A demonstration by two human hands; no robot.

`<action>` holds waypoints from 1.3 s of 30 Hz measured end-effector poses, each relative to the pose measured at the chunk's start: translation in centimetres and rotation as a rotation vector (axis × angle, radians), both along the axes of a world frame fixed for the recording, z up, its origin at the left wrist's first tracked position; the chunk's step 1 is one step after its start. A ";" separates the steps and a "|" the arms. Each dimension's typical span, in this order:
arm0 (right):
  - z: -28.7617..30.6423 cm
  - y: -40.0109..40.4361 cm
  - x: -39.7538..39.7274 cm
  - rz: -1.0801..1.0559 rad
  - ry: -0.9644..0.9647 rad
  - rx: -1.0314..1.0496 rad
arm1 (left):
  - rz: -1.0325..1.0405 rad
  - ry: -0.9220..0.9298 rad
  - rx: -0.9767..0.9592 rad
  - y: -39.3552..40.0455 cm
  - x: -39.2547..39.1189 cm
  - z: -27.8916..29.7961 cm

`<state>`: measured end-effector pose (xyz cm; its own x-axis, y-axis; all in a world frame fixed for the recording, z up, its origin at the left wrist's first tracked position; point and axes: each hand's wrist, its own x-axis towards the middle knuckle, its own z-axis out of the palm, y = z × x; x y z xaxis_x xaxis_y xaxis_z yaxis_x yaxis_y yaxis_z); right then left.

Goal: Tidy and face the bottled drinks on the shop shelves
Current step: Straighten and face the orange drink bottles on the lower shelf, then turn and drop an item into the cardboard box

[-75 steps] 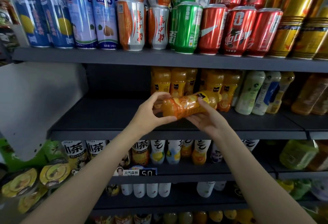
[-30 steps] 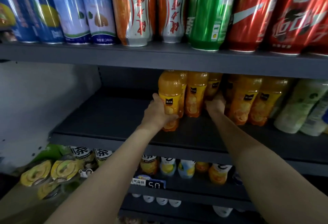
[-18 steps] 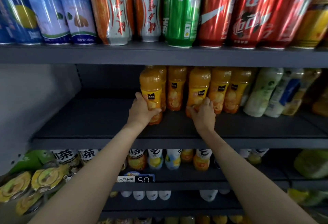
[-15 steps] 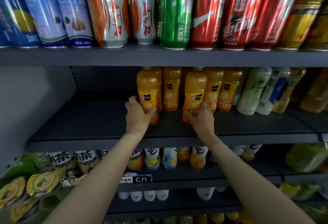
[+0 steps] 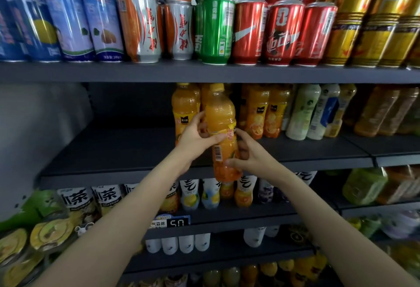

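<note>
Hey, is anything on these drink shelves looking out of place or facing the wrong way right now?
Yes. The orange juice bottle held by the left hand and right hand is off the middle shelf, with its barcode facing out rather than its front label. The left part of that shelf is bare.

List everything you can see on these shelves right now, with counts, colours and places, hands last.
held juice bottle: one, orange, upright before the middle shelf, barcode facing out
juice bottles: several, orange, standing on middle shelf
pale bottles: about three, whitish-green, right of the juice
cans: many, blue, orange-silver, green, red, gold, top shelf
tea bottles: several, white-labelled, lower shelf left
price tag: one, dark, lower shelf edge
left hand: grip round the held bottle's middle
right hand: grip on its lower half
</note>
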<state>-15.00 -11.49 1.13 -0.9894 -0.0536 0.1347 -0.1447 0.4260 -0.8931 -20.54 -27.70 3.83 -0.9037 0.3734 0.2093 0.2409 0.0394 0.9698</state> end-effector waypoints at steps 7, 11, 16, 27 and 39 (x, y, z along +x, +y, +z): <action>0.5 -2.1 0.1 -0.094 -0.074 -0.182 | 0.062 0.065 -0.045 -0.7 1.6 -0.2; 0.6 -1.4 1.1 0.133 -0.243 -0.393 | -0.104 -0.207 0.101 -3.7 1.0 -0.8; -0.2 -4.5 -0.1 0.315 -0.280 0.017 | -0.061 -0.183 0.012 -7.0 1.4 -1.7; -4.1 -22.7 -4.5 0.780 0.070 0.419 | 0.293 -0.235 -0.376 -23.1 8.9 -11.3; -20.1 -49.8 6.3 1.082 0.136 0.729 | 0.963 -0.645 -0.525 -46.8 26.9 -26.2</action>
